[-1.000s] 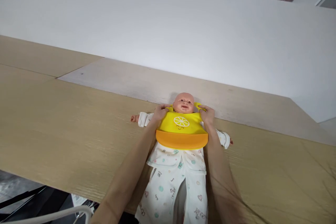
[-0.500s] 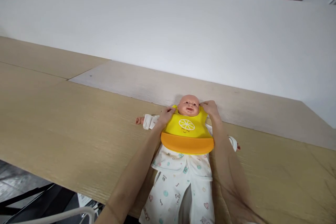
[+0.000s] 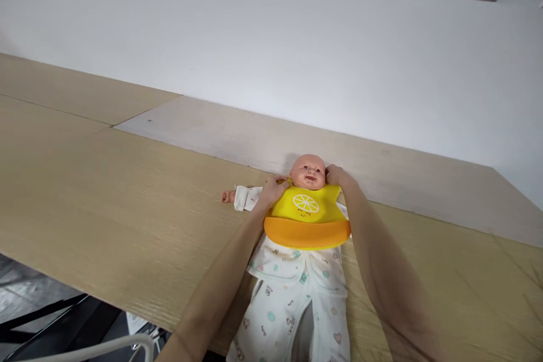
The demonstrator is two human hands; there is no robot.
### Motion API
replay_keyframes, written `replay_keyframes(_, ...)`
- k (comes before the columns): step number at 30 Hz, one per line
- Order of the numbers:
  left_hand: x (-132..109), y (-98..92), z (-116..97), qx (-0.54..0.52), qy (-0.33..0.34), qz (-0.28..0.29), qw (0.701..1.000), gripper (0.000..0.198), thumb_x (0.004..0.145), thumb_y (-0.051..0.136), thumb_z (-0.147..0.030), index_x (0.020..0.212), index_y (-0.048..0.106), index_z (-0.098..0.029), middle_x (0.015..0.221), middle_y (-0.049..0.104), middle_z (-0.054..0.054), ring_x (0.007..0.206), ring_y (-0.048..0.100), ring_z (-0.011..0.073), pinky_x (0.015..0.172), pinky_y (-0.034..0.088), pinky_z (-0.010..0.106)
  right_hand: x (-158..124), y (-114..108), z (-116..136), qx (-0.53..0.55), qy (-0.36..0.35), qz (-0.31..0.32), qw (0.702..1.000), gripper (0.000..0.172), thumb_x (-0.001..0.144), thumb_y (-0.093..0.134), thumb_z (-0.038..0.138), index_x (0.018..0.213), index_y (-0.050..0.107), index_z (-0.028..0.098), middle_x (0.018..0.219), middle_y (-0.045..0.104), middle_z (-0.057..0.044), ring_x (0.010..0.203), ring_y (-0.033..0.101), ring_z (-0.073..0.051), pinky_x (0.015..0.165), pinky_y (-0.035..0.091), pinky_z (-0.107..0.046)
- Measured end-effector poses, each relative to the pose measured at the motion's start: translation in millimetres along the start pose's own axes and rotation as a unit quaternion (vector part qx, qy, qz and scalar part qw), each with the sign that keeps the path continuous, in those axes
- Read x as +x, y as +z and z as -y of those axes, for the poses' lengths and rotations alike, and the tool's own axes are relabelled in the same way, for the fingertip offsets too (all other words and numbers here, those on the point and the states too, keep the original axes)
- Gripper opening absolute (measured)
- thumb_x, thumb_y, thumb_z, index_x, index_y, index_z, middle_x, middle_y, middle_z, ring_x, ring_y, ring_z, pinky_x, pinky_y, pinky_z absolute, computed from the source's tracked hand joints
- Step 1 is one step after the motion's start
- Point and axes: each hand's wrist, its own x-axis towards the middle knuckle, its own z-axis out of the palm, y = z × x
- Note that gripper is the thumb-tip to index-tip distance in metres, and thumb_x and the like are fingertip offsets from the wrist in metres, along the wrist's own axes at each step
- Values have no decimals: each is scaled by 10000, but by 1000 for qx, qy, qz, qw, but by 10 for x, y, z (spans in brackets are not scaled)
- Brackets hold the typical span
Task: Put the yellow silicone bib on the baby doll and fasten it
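A baby doll (image 3: pixel 309 166) lies on its back, dressed in a white printed outfit (image 3: pixel 292 317). Over its chest is a yellow bib (image 3: pixel 324 206) with a white citrus-slice print and an orange catch pocket along the bottom. My left hand (image 3: pixel 275 190) is closed on the bib's neck edge, at the left of the doll's chin. On the other side my right hand (image 3: pixel 337 175) is closed at the bib's neck strap, close against the doll's head. Its fingertips are partly hidden behind the head.
The doll rests on a wooden table (image 3: pixel 139 198). A pale strip (image 3: pixel 237 130) runs along the back, below a white partition (image 3: pixel 271 45). At the lower left, past the table edge, are a white curved tube (image 3: pixel 110 345) and a dark frame (image 3: pixel 55 322).
My right hand has moved in behind the side of the doll's head, and its fingers are now more hidden. My left hand has shifted slightly inward along the bib's neck edge.
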Motion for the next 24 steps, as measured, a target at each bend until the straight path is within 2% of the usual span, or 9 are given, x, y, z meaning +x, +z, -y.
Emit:
replay_keyframes(4,10,9,25,14,-4,-6,1000,317,691,592,-296,955,663,-136,1026,666,110,965,587,247,847,426,337,-24,-10,-39,12,15,37,999,122,464,666,57,442,582,144,393,528,-13,450,487,-120,521,319,-246)
replay_keyframes(8,0,-2,17,7,-5,-7,1000,311,690,584,-285,954,669,-144,1018,669,104,931,596,238,818,437,323,-1,54,-49,6,18,39,999,91,495,661,72,487,588,126,405,516,-3,457,455,-99,528,290,-249)
replay_keyframes(12,-15,-19,-17,-2,-2,-1,1000,288,682,575,-276,920,678,-150,973,678,88,888,599,228,758,444,301,-38,173,-101,-8,10,9,1000,35,589,643,127,621,629,125,574,600,-49,541,496,-115,555,289,-256)
replay_keyframes(17,-19,-50,-89,-37,0,13,999,243,688,520,-272,825,678,-148,793,679,44,743,591,190,642,439,261,-198,296,-200,-6,17,-58,998,198,722,505,194,846,654,151,868,657,-128,757,574,-182,590,297,-254)
replay_keyframes(24,75,-54,-164,-75,-13,49,996,201,650,521,-283,706,657,-146,688,646,26,644,563,169,547,411,238,-325,345,-217,24,54,-103,993,257,732,456,286,801,666,156,839,663,-153,750,589,-211,553,294,-260)
